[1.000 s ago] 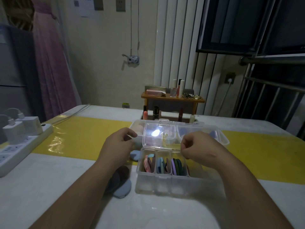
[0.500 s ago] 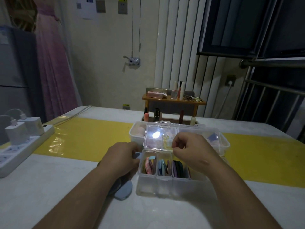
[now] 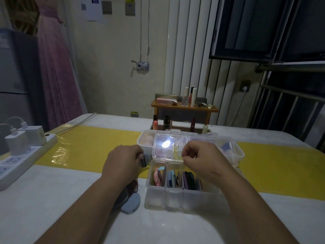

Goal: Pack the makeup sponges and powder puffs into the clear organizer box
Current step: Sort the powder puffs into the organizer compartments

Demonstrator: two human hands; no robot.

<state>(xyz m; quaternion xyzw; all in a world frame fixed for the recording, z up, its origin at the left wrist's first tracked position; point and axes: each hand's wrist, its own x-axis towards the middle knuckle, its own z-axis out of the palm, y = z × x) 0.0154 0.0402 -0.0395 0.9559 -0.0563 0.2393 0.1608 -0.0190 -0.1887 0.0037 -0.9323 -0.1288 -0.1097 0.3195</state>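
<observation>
The clear organizer box [image 3: 182, 194] stands in front of me with its lid [image 3: 167, 147] raised. Its compartments hold upright powder puffs [image 3: 173, 177] in pink, blue, purple and dark green. My left hand [image 3: 123, 162] is just left of the box, fingers closed on a small dark puff [image 3: 143, 162]. My right hand [image 3: 202, 159] is over the box's back right, thumb and finger pinched at the lid's lower edge. Grey-blue puffs [image 3: 131, 202] lie on the table, partly hidden by my left forearm.
A second clear box [image 3: 145, 142] with pink sponges [image 3: 149, 139] stands behind the lid. A power strip with chargers [image 3: 26, 154] lies at the left edge. Lipsticks [image 3: 155, 125] and a wooden shelf of cosmetics [image 3: 184, 108] are at the far side. A yellow runner [image 3: 98, 143] crosses the table.
My left hand has dropped toward the box's left side and now holds a dark puff. My right hand has slid left along the lid's lower edge.
</observation>
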